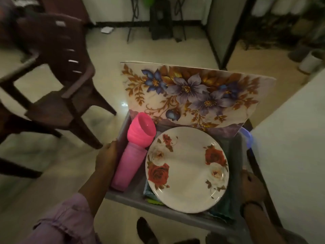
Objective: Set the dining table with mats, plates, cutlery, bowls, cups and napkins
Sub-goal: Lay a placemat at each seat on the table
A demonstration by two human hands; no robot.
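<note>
Down at the near edge, a dark shoe (pixel 146 231) stands on the pale floor (pixel 58 173) beneath a grey tray (pixel 130 199) that the person carries off the floor, with the two hands well apart on its opposite sides. The left hand (pixel 107 160), coming out of a lilac sleeve (pixel 65 221), has its fingers curled over the tray's left wall; the right hand (pixel 252 186), with a dark band at the wrist, grips the right wall. Inside the tray, a white plate (pixel 187 169) printed with red and white roses lies tilted on folded green and teal cloths (pixel 223 210) — how many plates are stacked there cannot be told. Just left of it a stack of pink cups (pixel 126 167) lies on its side, touching a stack of brighter pink bowls (pixel 142 131) further in. Beyond these, flowered mats (pixel 190 92) in blue, purple and gold stand on edge, leaning against the far wall. A white bench (pixel 295 138) runs along the right, and dark brown chairs (pixel 58 71) stand on the left further off.
</note>
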